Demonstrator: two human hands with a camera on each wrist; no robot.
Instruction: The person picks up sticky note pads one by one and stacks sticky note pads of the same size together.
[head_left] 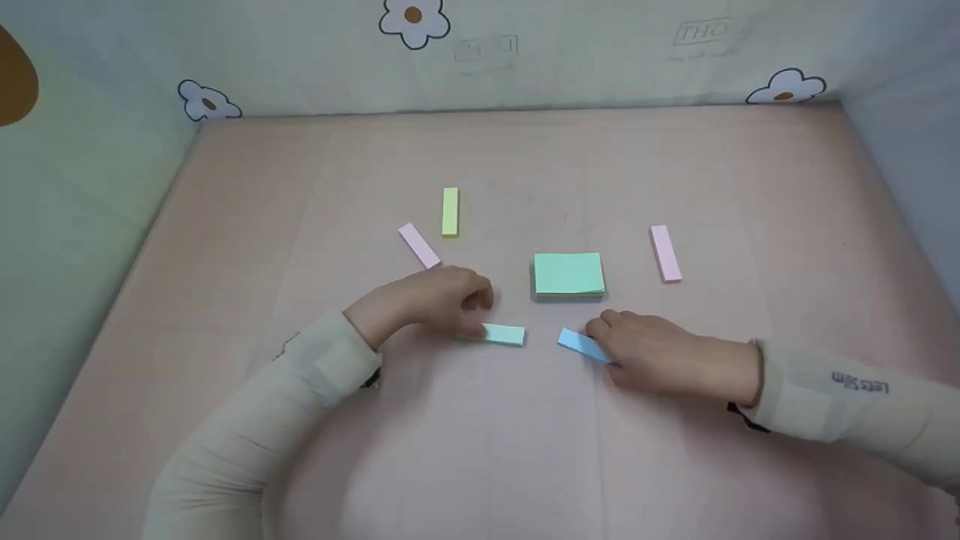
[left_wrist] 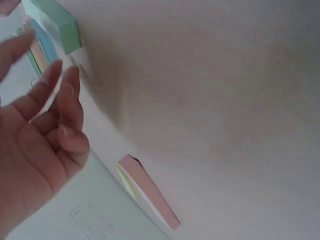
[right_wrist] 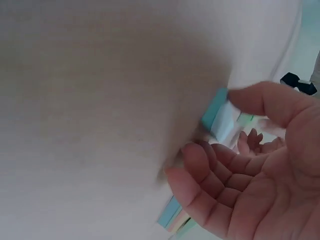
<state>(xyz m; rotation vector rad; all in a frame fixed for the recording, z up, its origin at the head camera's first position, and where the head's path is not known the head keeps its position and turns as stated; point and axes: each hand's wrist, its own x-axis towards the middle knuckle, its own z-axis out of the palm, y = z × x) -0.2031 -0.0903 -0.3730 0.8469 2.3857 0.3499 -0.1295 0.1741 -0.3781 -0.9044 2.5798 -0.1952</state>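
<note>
- Mint strip [head_left: 506,334], on the surface [head_left: 540,457], could be nudged askew by the wide left grip [head_left: 439,298]!
- Blue strip [head_left: 577,343] is flanked by the right grip [head_left: 651,350]; pinch can't be told; if loose, slippage is risked.

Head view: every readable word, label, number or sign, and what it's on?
"Let's Slim": right sleeve, upside down.
"GHT", apparently: back wall, right side, boxed, reversed, faint.
Back wall, centre: boxed marks, too faint to read.
Fine print under both boxes: too small to read.
Green note stack, coloured strips: no text visible.
</note>
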